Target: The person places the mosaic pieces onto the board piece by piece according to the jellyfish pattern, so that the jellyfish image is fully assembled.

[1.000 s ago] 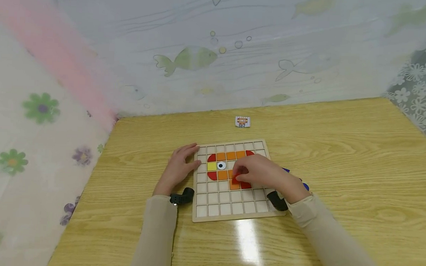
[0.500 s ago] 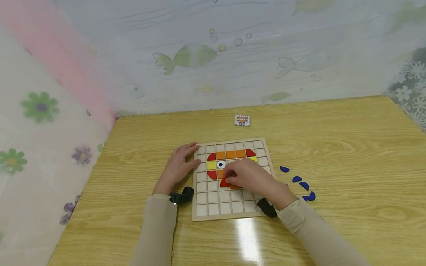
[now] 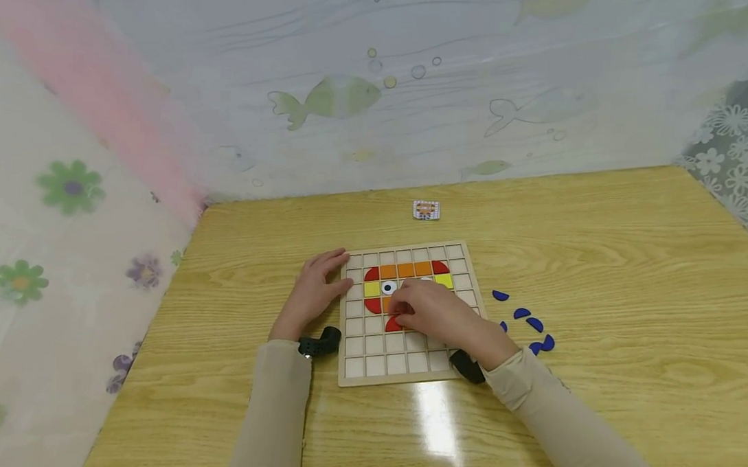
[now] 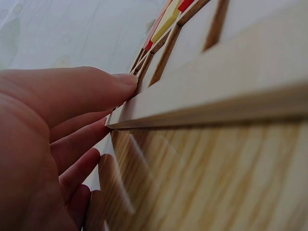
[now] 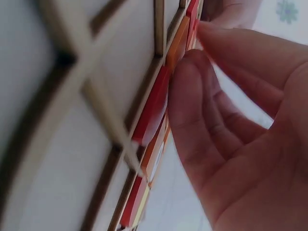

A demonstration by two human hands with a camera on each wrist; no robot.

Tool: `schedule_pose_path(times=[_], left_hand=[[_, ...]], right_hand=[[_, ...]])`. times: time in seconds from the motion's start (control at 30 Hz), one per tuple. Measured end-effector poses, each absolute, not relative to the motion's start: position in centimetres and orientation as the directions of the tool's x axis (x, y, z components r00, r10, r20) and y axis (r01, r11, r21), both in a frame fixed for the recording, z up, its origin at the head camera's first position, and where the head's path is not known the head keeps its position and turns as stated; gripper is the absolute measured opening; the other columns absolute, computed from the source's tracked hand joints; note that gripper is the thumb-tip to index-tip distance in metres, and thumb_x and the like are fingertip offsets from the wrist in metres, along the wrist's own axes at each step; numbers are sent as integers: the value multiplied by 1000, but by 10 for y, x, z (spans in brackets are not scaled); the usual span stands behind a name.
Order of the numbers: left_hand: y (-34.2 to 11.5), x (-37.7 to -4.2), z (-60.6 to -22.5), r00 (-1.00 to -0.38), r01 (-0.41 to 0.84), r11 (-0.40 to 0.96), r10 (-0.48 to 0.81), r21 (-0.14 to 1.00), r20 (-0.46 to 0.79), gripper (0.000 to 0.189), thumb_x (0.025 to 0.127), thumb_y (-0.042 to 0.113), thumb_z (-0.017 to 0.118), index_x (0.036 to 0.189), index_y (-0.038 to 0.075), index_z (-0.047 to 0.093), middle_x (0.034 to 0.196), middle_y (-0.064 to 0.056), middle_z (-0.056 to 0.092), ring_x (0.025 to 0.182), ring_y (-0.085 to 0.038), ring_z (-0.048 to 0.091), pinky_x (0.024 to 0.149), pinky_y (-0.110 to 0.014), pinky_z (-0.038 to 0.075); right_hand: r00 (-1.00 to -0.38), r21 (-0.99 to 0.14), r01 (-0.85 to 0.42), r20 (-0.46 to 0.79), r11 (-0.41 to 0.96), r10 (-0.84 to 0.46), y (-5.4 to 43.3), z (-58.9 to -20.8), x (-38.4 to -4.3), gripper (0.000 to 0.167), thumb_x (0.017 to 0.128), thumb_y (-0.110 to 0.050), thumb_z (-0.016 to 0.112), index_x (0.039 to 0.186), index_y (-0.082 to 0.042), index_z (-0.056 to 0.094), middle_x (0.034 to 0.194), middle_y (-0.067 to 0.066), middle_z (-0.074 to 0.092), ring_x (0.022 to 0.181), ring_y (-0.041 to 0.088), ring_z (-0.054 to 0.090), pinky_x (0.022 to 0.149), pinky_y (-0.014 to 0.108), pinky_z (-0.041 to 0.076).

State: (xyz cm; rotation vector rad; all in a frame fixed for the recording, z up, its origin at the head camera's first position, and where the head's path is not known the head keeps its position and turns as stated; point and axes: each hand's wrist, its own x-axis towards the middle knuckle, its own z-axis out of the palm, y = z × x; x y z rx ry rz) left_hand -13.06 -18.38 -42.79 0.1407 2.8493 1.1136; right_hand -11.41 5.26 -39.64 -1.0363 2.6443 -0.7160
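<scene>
A wooden grid board (image 3: 369, 384) lies on the table, with coloured tiles in its middle cells. My right hand (image 3: 442, 318) is over the board, thumb and fingertips together at a red quarter-circle tile (image 3: 393, 323) in a cell below the orange row. In the right wrist view the thumb tip is against red, and the index finger (image 5: 187, 91) lies close along the tiles. My left hand (image 3: 313, 293) rests at the board's left edge with loosely spread fingers; its thumb (image 4: 122, 82) lies on the rim. A round eye tile (image 3: 388, 287) shows beside a yellow tile (image 3: 371, 290).
Several blue half-circle pieces (image 3: 534, 325) lie on the table right of the board. A small picture card (image 3: 426, 210) stands behind it. The wooden table (image 3: 626, 270) meets a printed curtain (image 3: 427, 139) at the back. Each wrist wears a black camera (image 3: 321, 342).
My right hand has moved left across the board with the red tile and settled lower at the cell. The blue pieces came into view as the arm shifted. My left hand has stayed put.
</scene>
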Motion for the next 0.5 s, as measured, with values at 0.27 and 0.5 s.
schedule_pose_path(times=[0.27,0.5], left_hand=[[-183,-131,-428,-993,62,741,116,668,-37,51,86,31,58,134,19,43,141,8,31,131,-18,17,104,-48,14],[-184,-131,-429,-993,57,747,108,662,-36,51,86,31,58,134,19,44,141,9,31,131,-19,17,104,-46,16]], right_hand=[[-721,-531,-571,-40,626,-692,66,-392,-121,9,84,-25,63,92,-21,66,85,-14,57,76,6,50,72,26,42],[-726,-530,-577,-16,621,-688,90,-387,-121,10,85,-24,61,93,-21,66,90,-13,59,80,7,53,74,30,43]])
